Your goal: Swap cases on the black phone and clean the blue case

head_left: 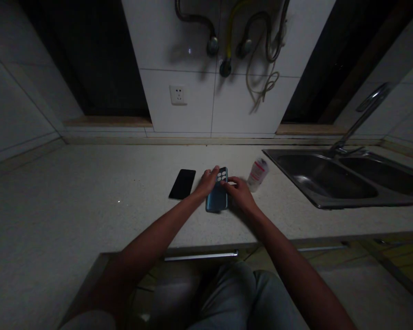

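Note:
A blue-green phone (217,198) lies back up on the pale countertop (89,197), its camera block toward the wall. My left hand (207,182) rests on the phone's upper left part with the fingers stretched flat. My right hand (238,190) touches the phone's right edge, fingers curled toward it in a loose pinch. A second black phone (182,184) lies flat just left of my left hand. A small clear bottle (258,174) with a red-and-white label stands just right of my right hand.
A steel double sink (344,181) with a curved tap (359,117) fills the right of the counter. A wall socket (178,95) and hanging hoses (248,41) are on the tiled back wall. My knees (227,293) show below the counter's front edge.

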`<state>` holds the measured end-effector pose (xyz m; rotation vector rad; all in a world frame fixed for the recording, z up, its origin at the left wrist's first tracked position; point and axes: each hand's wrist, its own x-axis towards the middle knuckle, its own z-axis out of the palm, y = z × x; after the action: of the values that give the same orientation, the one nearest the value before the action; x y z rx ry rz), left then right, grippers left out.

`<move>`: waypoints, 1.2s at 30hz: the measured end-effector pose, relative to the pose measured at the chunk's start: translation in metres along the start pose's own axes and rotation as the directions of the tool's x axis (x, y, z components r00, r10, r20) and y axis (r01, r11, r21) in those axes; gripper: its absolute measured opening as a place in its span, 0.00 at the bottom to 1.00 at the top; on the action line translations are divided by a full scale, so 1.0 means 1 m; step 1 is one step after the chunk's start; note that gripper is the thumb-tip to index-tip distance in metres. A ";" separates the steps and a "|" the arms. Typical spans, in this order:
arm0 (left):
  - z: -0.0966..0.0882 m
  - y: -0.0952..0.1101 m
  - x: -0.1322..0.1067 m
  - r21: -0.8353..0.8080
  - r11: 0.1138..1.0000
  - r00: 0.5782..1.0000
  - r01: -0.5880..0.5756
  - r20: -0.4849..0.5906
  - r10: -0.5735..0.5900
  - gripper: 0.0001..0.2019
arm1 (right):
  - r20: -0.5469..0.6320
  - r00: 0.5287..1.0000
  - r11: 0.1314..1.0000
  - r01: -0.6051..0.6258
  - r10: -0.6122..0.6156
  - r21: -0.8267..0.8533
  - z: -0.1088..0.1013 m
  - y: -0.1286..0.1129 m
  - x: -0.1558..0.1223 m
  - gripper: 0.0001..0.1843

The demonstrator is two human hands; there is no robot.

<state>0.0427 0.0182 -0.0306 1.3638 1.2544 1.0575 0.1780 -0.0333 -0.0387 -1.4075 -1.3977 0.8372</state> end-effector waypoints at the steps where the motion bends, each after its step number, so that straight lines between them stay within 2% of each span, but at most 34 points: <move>1: -0.002 -0.001 0.002 0.010 1.000 1.000 -0.007 0.026 0.007 0.25 | -0.030 0.999 0.998 -0.011 0.009 -0.062 -0.001 0.002 0.001 0.23; 4: -0.008 0.000 0.006 0.168 0.983 0.996 -0.070 0.060 0.061 0.23 | -0.110 0.994 0.956 -0.017 -0.016 -0.294 -0.006 0.003 0.003 0.20; 7: -0.015 0.005 0.006 0.403 0.898 0.984 -0.176 0.054 0.168 0.14 | -0.139 0.990 0.870 -0.054 -0.016 -0.490 -0.010 -0.001 0.000 0.21; 11: -0.026 0.012 0.001 0.629 0.738 0.947 -0.242 -0.011 0.320 0.11 | -0.162 0.986 0.772 -0.137 0.044 -0.621 -0.012 -0.008 -0.004 0.22; 13: -0.034 0.014 -0.001 0.670 0.702 0.930 -0.243 -0.043 0.364 0.13 | -0.177 0.983 0.740 -0.157 0.052 -0.654 -0.011 -0.008 -0.005 0.21; 16: -0.050 0.016 0.001 0.710 0.688 0.938 -0.150 -0.117 0.325 0.14 | -0.192 0.981 0.702 -0.163 0.038 -0.693 -0.010 -0.006 -0.006 0.18; 18: -0.062 0.017 0.004 0.713 0.698 0.950 -0.063 -0.171 0.260 0.17 | -0.195 0.980 0.691 -0.161 0.029 -0.705 -0.010 -0.005 -0.006 0.17; 20: -0.073 0.018 0.008 0.720 0.692 0.968 0.050 -0.204 0.142 0.20 | -0.194 0.981 0.691 -0.160 0.030 -0.705 -0.010 -0.004 -0.006 0.17; 23: -0.089 0.018 0.013 0.607 0.777 0.975 0.165 -0.220 -0.035 0.23 | -0.198 0.980 0.710 -0.156 0.024 -0.687 -0.010 -0.004 -0.007 0.18; 25: -0.096 0.018 0.016 0.568 0.803 0.971 0.183 -0.233 -0.057 0.24 | -0.213 0.977 0.738 -0.143 -0.001 -0.660 -0.010 -0.005 -0.007 0.19; 30: -0.102 0.014 0.022 0.629 0.746 0.975 0.217 -0.180 -0.132 0.26 | -0.191 0.975 0.847 -0.009 -0.109 -0.531 -0.010 -0.005 -0.006 0.21; 36: -0.096 0.005 0.026 0.592 0.796 0.991 0.129 -0.061 -0.116 0.21 | -0.179 0.967 0.920 0.105 -0.183 -0.377 -0.010 0.002 -0.003 0.26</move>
<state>-0.0480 0.0532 -0.0106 1.7044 1.7612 0.5953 0.1873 -0.0371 -0.0375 -1.5950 -1.5207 0.3266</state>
